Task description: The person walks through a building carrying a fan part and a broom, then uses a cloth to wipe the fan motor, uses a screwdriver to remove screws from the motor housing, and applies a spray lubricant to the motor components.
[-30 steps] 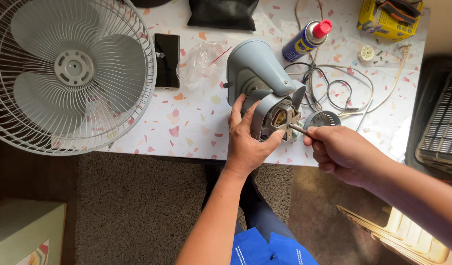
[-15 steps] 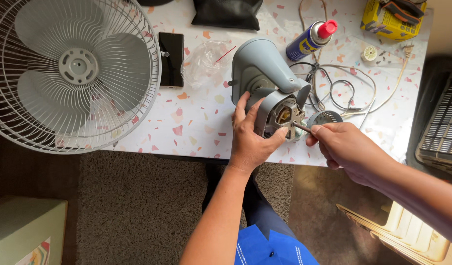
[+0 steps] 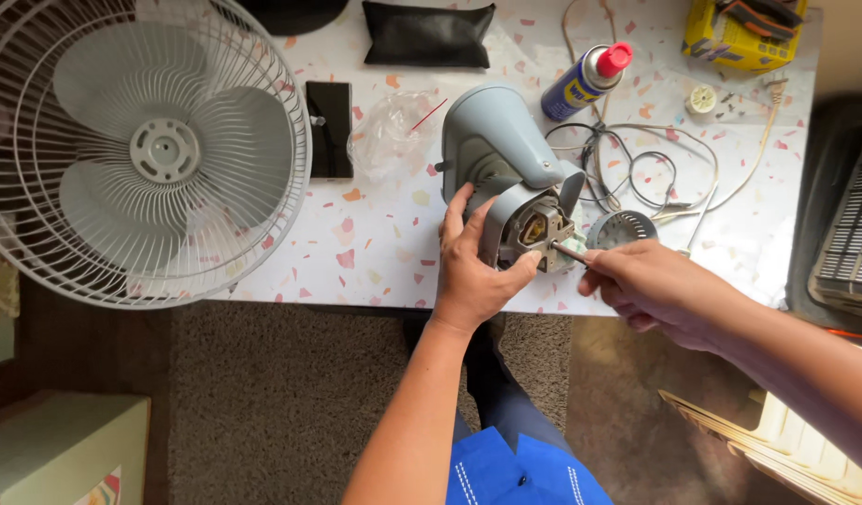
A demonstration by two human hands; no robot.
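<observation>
Gripping the grey fan motor housing [image 3: 506,159] at its near end, left hand [image 3: 476,271] wrapped around the exposed motor [image 3: 532,232], fingers curled over the far side and thumb hooked under the near edge. Pinching the steel motor shaft [image 3: 571,253] with right hand [image 3: 648,290], fingers closed on its outer end, palm turned down. Lying on the speckled white table [image 3: 375,243] near its front edge, housing running from about 11 o'clock down to 5 o'clock, rounded back toward the far side, open motor face toward the body. Pointing out of that face toward 4 o'clock, shaft straight into the right fingertips, so right hand directly in line with the long axis and left hand square across it at 9 o'clock. Touching the work with both hands, left nearer the motor body, right nearer the shaft tip. Sitting just beyond the right hand at 12 o'clock, small round vented cap [image 3: 623,227]; at 10 o'clock, well apart, caged fan head [image 3: 141,150]; at 1 o'clock, spray can [image 3: 588,79] and tangled cord [image 3: 637,164].
</observation>
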